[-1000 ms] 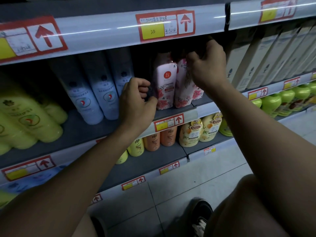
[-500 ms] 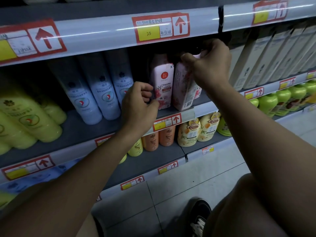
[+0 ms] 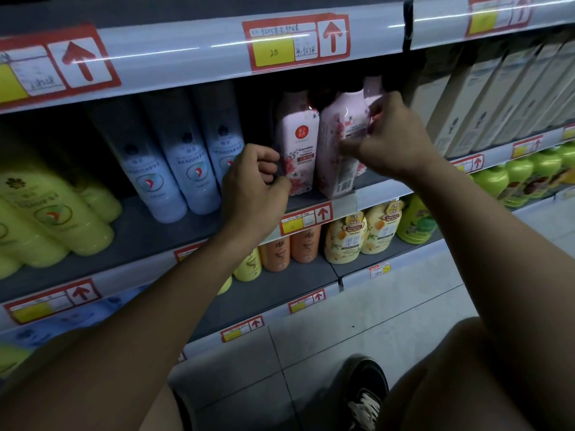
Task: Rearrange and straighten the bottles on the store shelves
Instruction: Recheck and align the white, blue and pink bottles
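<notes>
Head view: two pink bottles side by side at the front of the middle shelf (image 3: 311,202).

Left pink bottle (image 3: 298,141) upright, flower label facing out, the word Camellia easy to read. Right pink bottle (image 3: 337,144) turned the wrong way, barcode side facing out, top leaning a little toward the right, base close to the shelf edge. Touching or just beside each other; hard to tell which.

Right hand (image 3: 390,141) on the turned bottle, thumb and fingers curled around its upper part, holding it. Left hand (image 3: 253,185) just to the left of the upright bottle, fingers curled in, thumb close to the bottle's low corner. Holding it or only touching it: cannot tell from here.

Turned bottle right under the right hand, so the nearer hand by far. Long side of the bottle running up and down, nearly straight. Next move, most likely: spin it around that up-and-down line until the flowers face out, then stand it straight beside its twin. Not much room above, with the next shelf close over the caps.

Blue-white bottles (image 3: 174,169) stand to the left, yellow-green bottles (image 3: 40,206) farther left, tall boxes (image 3: 485,98) to the right.
</notes>
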The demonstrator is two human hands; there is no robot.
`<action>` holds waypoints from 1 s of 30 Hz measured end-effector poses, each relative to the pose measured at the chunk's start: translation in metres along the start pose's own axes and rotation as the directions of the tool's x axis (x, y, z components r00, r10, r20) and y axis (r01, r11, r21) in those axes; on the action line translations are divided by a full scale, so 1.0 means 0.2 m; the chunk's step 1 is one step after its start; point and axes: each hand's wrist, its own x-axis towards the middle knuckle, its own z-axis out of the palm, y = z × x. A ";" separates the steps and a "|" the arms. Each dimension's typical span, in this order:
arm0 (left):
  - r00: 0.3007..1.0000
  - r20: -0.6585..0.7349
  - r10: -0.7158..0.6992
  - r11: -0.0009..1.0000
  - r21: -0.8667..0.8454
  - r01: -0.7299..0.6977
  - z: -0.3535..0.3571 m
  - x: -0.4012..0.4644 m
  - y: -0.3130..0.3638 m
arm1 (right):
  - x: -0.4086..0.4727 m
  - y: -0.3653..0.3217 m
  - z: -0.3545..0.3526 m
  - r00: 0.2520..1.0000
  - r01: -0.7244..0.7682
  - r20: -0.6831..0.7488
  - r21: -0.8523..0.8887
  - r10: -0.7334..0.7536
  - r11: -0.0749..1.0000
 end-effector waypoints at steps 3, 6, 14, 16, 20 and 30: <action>1.000 -0.001 0.005 1.000 0.002 -0.005 0.01 0.00 0.01 | -0.05 0.03 0.03 0.998 0.003 0.055 -0.065 0.000 0.998; 1.000 -0.002 -0.003 1.000 -0.010 0.003 0.02 0.00 0.02 | -0.08 0.03 0.07 0.998 0.032 -0.046 -0.050 -0.034 0.998; 1.000 0.008 -0.003 1.000 -0.014 0.003 0.08 -0.01 0.01 | -0.07 -0.01 0.11 0.963 0.022 -0.268 -0.038 -0.031 0.999; 1.000 0.006 -0.003 1.000 -0.004 0.003 0.09 -0.01 0.00 | -0.06 -0.01 0.11 0.961 0.010 -0.276 -0.018 -0.014 1.000; 1.000 0.015 -0.001 1.000 0.004 0.000 0.10 -0.01 -0.01 | -0.07 -0.03 0.12 0.960 -0.005 -0.279 -0.006 0.003 1.000; 1.000 0.030 0.003 1.000 0.005 -0.004 0.12 0.00 -0.02 | -0.08 -0.04 0.15 0.952 -0.016 -0.306 -0.008 0.013 1.000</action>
